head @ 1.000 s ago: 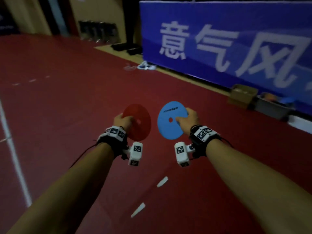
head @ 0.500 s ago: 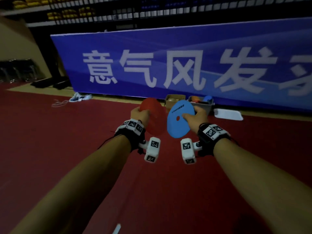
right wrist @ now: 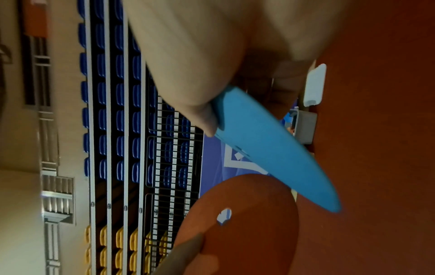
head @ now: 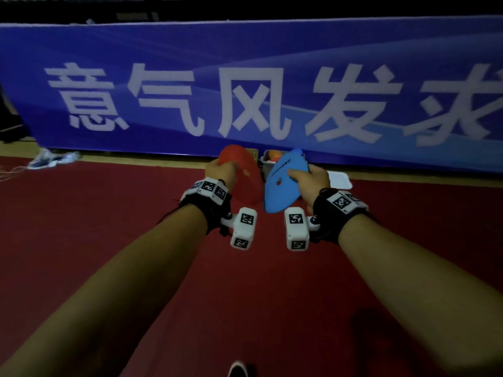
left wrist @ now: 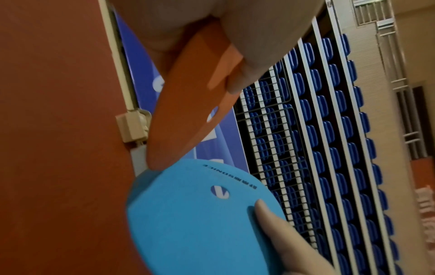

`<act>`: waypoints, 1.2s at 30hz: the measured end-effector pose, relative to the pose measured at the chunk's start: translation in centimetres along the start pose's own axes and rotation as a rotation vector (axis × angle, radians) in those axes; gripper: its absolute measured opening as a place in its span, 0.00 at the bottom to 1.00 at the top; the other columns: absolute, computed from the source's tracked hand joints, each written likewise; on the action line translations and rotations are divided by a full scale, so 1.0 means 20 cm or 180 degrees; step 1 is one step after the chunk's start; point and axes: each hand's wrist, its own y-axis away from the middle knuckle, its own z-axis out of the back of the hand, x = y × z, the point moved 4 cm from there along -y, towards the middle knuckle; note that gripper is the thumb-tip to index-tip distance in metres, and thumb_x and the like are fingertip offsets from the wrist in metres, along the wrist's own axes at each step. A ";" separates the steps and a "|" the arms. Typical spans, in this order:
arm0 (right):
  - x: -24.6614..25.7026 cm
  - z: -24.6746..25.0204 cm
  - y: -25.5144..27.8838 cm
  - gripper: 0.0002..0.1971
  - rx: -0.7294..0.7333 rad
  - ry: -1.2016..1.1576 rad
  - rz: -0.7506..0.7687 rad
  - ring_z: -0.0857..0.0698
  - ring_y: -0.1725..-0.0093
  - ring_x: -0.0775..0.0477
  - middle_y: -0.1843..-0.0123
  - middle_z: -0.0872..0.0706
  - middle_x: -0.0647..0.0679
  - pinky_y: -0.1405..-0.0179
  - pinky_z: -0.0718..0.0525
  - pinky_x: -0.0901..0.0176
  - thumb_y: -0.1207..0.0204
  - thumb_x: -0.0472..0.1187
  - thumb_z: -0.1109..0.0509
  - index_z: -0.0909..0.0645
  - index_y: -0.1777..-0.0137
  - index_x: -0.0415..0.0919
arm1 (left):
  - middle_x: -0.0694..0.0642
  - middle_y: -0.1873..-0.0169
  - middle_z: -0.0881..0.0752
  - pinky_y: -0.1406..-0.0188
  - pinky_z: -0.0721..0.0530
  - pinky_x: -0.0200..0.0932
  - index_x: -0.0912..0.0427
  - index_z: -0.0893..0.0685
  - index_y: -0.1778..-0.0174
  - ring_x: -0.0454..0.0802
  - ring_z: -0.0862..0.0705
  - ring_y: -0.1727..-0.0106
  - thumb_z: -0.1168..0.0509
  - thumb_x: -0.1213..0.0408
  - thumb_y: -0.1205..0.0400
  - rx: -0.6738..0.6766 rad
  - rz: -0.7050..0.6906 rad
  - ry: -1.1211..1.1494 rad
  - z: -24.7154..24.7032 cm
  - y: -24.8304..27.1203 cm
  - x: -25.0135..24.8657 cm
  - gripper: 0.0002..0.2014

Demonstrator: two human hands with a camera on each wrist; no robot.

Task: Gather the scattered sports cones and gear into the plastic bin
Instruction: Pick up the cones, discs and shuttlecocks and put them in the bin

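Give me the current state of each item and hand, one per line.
left hand: grips the red disc
right hand: grips the blue disc
red disc: held up, tilted
blue disc: held up, tilted
plastic bin: on floor by banner, already holding gear
white lid: flat beside bin

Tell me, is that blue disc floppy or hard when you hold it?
Probably a bit bendy: the blue disc looks thin and curves slightly where the right hand pinches its edge. It seems light, since thumb and fingers alone hold it up. It likely won't break if dropped.
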 end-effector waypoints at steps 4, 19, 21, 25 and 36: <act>0.02 -0.08 -0.58 0.02 -0.0212 0.0243 0.0096 0.14 0.56 0.41 0.53 0.12 0.36 0.58 0.15 0.51 0.25 0.31 0.29 0.16 0.54 0.36 | 0.59 0.68 0.17 0.64 0.24 0.45 0.66 0.12 0.54 0.54 0.22 0.68 0.28 0.68 0.28 0.0282 -0.0052 0.0021 -0.32 -0.57 -0.05 0.09; -0.22 -0.04 -2.63 0.02 -0.0596 0.0423 -0.0232 0.12 0.55 0.37 0.54 0.12 0.36 0.53 0.11 0.45 0.24 0.34 0.27 0.18 0.57 0.38 | 0.52 0.69 0.10 0.56 0.10 0.58 0.45 0.10 0.61 0.59 0.11 0.63 0.29 0.47 0.37 0.0887 0.0054 -0.0893 -1.63 -2.21 -0.10 0.12; -0.27 -0.05 -2.92 0.05 -0.0511 0.0354 -0.0259 0.11 0.55 0.36 0.53 0.11 0.35 0.52 0.11 0.43 0.23 0.34 0.28 0.18 0.60 0.39 | 0.52 0.67 0.11 0.56 0.13 0.50 0.48 0.10 0.55 0.56 0.12 0.64 0.30 0.52 0.31 0.0912 0.0026 -0.0879 -1.80 -2.39 -0.09 0.11; -0.31 -0.11 -3.53 0.01 -0.0137 0.0323 -0.0420 0.12 0.50 0.32 0.51 0.12 0.30 0.47 0.13 0.35 0.25 0.30 0.31 0.18 0.58 0.33 | 0.50 0.63 0.09 0.52 0.11 0.56 0.30 0.12 0.64 0.57 0.11 0.60 0.29 0.41 0.40 0.0620 0.0057 -0.1051 -2.12 -2.99 0.04 0.10; -0.65 -0.41 -4.98 0.20 0.0356 0.1258 -0.0592 0.28 0.66 0.44 0.70 0.29 0.38 0.67 0.30 0.52 0.28 0.27 0.30 0.35 0.75 0.41 | 0.46 0.71 0.12 0.47 0.13 0.52 0.49 0.08 0.66 0.59 0.13 0.55 0.35 0.67 0.25 0.0450 0.0285 -0.1080 -2.68 -4.06 0.02 0.12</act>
